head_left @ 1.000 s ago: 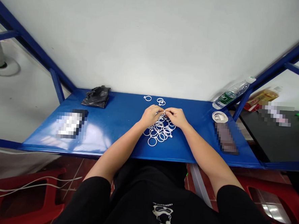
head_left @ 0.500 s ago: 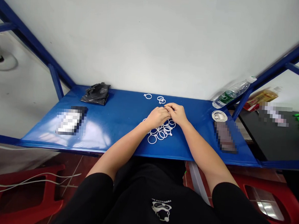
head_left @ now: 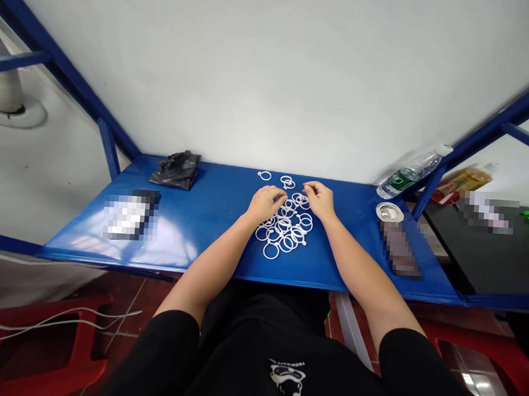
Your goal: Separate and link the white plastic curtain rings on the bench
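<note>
Rings (head_left: 283,225), white and tabbed, lie heaped mid-width on the bench (head_left: 218,219), a few more by its far edge. My left hand (head_left: 265,204) and right hand (head_left: 321,201) flank the heap's far end, fingers curled; I cannot tell whether either grips anything. Black plastic bag (head_left: 175,170) near the far left corner, water bottle (head_left: 402,178) at the far right.
</note>
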`<state>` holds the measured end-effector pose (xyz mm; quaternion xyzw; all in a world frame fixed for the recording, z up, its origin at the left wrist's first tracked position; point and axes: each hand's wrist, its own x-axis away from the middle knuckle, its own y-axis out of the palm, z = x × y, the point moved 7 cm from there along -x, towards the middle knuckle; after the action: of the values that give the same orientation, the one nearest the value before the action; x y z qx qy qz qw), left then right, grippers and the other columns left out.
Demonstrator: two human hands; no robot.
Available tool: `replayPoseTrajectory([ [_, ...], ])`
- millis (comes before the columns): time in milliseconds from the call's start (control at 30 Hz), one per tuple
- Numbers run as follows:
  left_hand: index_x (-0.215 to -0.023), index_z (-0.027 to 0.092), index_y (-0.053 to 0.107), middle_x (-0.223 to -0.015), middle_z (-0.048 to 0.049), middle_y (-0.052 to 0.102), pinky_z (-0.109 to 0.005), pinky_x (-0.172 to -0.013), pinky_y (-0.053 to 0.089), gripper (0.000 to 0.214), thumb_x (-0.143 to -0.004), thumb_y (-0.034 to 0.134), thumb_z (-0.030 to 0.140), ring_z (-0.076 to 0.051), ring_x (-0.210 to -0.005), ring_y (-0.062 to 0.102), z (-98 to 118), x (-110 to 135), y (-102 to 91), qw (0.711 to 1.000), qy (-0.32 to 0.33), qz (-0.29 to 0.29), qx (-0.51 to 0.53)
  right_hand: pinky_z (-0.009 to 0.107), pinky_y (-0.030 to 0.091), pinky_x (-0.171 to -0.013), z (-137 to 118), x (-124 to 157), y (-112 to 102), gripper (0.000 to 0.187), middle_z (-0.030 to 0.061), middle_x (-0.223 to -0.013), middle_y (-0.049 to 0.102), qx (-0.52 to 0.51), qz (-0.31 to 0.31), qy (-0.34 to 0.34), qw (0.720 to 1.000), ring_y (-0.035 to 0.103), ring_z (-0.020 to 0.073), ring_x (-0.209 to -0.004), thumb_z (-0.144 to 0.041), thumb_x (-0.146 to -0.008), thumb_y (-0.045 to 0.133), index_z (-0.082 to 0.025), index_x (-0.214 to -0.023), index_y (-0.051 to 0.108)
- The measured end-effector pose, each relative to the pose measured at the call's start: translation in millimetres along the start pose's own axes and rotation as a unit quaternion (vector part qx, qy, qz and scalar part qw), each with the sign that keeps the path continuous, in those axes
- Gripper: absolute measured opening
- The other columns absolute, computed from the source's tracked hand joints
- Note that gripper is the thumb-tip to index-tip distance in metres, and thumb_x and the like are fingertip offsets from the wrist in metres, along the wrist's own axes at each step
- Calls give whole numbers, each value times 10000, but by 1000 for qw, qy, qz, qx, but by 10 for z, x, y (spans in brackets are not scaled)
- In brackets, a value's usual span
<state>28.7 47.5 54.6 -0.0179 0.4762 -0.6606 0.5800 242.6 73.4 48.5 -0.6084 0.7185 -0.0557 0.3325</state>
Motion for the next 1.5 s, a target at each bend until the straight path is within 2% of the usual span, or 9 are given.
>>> replayPoseTrajectory([
  [200, -940, 201, 778, -890, -33, 746, -332, -863, 512, 115, -982, 671, 194, -192, -880, 668, -72, 16, 142, 997, -15, -71, 18, 507, 496, -1101, -75, -177, 294, 347, 135, -1278, 749, 139, -118, -92, 979, 654, 320, -1219, -344, -1003, 544, -194, -1234, 755],
  [400, -943, 195, 780, -912, -42, 753, -347, -902, 514, 131, -986, 659, 218, -195, -891, 665, 2, 37, 160, 995, 7, -94, 21, 550, 453, -1136, -90, -336, 546, 493, 159, -1527, 585, 278, -154, -57, 947, 538, 387, -1355, -341, -1020, 557, -232, -1495, 625],
  [567, -976, 200, 782, -918, -38, 763, -336, -878, 523, 123, -980, 660, 216, -192, -882, 682, 54, 45, 170, 992, 26, -118, 27, 523, 472, -1073, -86, -391, 660, 357, 139, -1372, 677, 333, -207, 0, 920, 565, 371, -1299, -367, -1034, 575, -306, -1344, 743],
  [700, -972, 203, 782, -916, -37, 770, -329, -871, 532, 119, -969, 663, 197, -193, -896, 699, 100, 53, 185, 991, 44, -124, 29, 486, 477, -1039, -168, -362, 687, 286, 128, -1284, 707, 338, -227, -8, 913, 619, 336, -1218, -432, -1014, 625, -293, -1205, 787],
  [900, -962, 200, 783, -907, -35, 771, -321, -840, 536, 125, -970, 657, 202, -188, -868, 705, 107, 52, 186, 990, 37, -130, 30, 391, 497, -985, -205, -337, 661, 311, 98, -1257, 735, 324, -248, 6, 913, 665, 288, -1160, -459, -936, 742, -262, -1173, 779],
  [1067, -977, 208, 788, -937, -38, 782, -322, -847, 539, 139, -973, 649, 218, -192, -880, 712, 110, 48, 178, 990, 30, -134, 26, 381, 523, -983, -142, -370, 669, 326, 90, -1240, 743, 279, -202, 16, 939, 685, 271, -1130, -408, -897, 783, -233, -1171, 769],
  [1233, -976, 206, 789, -917, -38, 777, -320, -837, 541, 135, -960, 655, 200, -188, -845, 705, 117, 46, 166, 990, 32, -131, 30, 417, 536, -1034, -97, -396, 646, 489, 127, -1342, 688, 201, -137, -11, 970, 667, 274, -1158, -279, -844, 784, -195, -1320, 708],
  [1367, -981, 210, 784, -923, -37, 769, -323, -842, 540, 132, -974, 652, 220, -184, -847, 700, 119, 42, 155, 991, 38, -121, 32, 436, 548, -1015, -198, -380, 469, 427, 126, -1280, 703, 155, -80, -49, 983, 680, 265, -1055, -221, -858, 695, -188, -1283, 724],
  [1500, -993, 207, 778, -945, -41, 763, -317, -842, 534, 132, -992, 653, 247, -177, -860, 691, 87, 25, 114, 995, 23, -87, 37, 421, 565, -938, -328, -238, 254, 314, 113, -1171, 749, 93, -41, -56, 993, 689, 246, -921, -293, -885, 678, -188, -1169, 762],
])
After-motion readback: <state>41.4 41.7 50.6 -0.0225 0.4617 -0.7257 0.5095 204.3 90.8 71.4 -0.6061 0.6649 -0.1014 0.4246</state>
